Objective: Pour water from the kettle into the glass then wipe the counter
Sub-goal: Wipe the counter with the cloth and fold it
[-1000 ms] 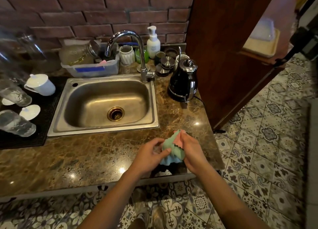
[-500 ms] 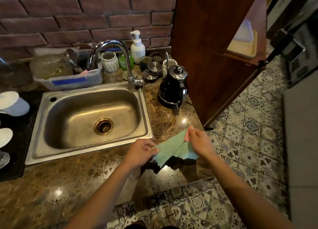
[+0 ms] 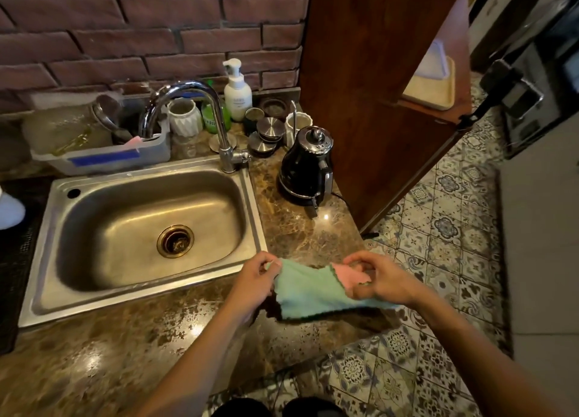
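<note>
A green cloth (image 3: 310, 288) with a pink underside is stretched between both hands just above the brown marble counter (image 3: 300, 228), right of the sink. My left hand (image 3: 255, 280) pinches its left corner. My right hand (image 3: 380, 278) grips its right end, where the pink side folds over. The black kettle (image 3: 308, 165) with a chrome lid stands on its base at the back right of the counter, untouched. No drinking glass shows in this view.
A steel sink (image 3: 141, 238) with a curved tap (image 3: 191, 109) fills the left. Behind it sit a grey dish tub (image 3: 103, 156), cups, a soap pump bottle (image 3: 237, 90) and metal lids. A wooden cabinet side (image 3: 372, 87) rises right of the kettle. Patterned floor tiles lie beyond the counter's edge.
The cloth went from bunched between my hands to spread out flat. My hands moved apart, and the view shifted left and closer to the counter.
</note>
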Motion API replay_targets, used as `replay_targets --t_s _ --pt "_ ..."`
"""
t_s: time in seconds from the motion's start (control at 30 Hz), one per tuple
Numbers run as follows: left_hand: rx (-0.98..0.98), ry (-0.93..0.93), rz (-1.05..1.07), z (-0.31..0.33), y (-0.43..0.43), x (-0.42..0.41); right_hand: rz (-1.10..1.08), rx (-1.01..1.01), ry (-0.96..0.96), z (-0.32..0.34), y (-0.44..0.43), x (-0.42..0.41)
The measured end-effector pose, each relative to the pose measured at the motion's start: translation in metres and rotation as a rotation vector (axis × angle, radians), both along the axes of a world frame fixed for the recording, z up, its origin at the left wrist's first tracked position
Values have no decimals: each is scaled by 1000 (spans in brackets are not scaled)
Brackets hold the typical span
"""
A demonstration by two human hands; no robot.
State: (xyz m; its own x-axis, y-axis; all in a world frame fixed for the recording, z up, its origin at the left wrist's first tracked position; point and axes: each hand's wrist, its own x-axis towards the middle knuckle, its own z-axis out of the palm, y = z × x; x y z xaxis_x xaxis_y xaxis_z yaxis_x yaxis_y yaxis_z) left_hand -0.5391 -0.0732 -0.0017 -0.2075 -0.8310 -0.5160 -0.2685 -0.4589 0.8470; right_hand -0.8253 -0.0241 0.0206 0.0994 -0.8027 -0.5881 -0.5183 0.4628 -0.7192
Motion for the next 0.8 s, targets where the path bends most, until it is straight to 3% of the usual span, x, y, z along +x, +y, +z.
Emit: replay_targets --t_s 0.1,0.27,0.4,0.5,0.7,0.8 --pt "25 -56 16 -14 10 -15 -16 75 -69 -13 0 -12" --pt "72 -96 131 -39 14 -50 -140 -28 185 -41 -14 -16" --pt "129 -21 210 -52 1 -69 -300 -61 193 -67 -37 -16" --pt "141 14 247 -55 -4 -75 -160 -126 253 -76 -48 -16" --pt "-31 -251 129 -63 16 -70 -24 -276 357 -91 -42 -28" --pt "-146 -260 169 -63 29 -68 29 -321 345 -91 -34 -32"
